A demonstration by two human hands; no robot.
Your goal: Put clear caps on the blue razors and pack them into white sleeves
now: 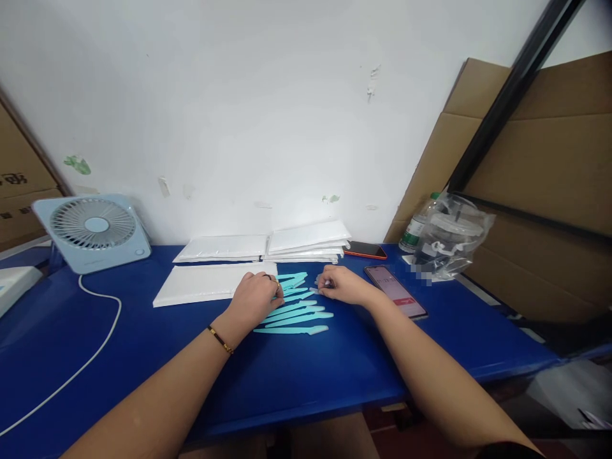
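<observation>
Several turquoise eyebrow razors (296, 320) lie side by side on the blue table, their blade ends pointing right. Over the handle ends of the upper ones is my left hand (255, 296), fingers curled together with a razor handle at the fingertips; its exact grip is partly hidden. To the right of the blades, my right hand (342, 285) has its fingers pinched at a small clear plastic piece (317, 281), too small to make out fully. Just behind my left hand lies a white packet stack (201, 284).
More white packets (308, 236) lie by the wall. A blue fan (95, 233) with a white cable stands left. On the right are a lit phone (396, 292), a dark phone (366, 250), a bottle (415, 229) and a bagged cup (452, 239). Cardboard (559, 166) leans behind.
</observation>
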